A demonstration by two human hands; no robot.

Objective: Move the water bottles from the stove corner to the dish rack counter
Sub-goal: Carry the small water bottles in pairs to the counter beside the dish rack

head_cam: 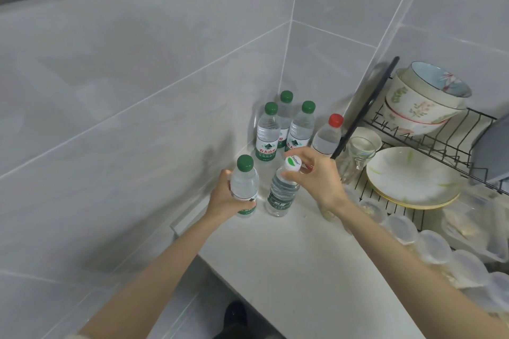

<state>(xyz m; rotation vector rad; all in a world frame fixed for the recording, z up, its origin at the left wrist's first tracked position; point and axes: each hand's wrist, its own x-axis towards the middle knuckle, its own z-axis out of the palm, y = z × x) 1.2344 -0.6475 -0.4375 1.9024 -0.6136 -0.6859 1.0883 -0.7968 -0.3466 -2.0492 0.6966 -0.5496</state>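
Head camera looks down on the corner of the tabletop [289, 256] beside the dish rack [429, 143]. The left hand [223, 201] is wrapped around the body of a green-capped water bottle [245, 181]. The right hand [316, 173] pinches a white-capped water bottle [282, 192] from above, with the fingers at its neck and cap. Both bottles are upright with the long axis vertical, and they stand close beside each other. Their bases are at the tabletop surface or just above it; I cannot tell if they touch it.

Beyond the hands, toward the wall corner, stand three other green-capped bottles [267, 132] and a red-capped bottle [327, 135], the last one just beside the rack. I judge that the free place is directly under the two held bottles, so the coming move is straight down and then letting go. The right hand is nearer to the rack.
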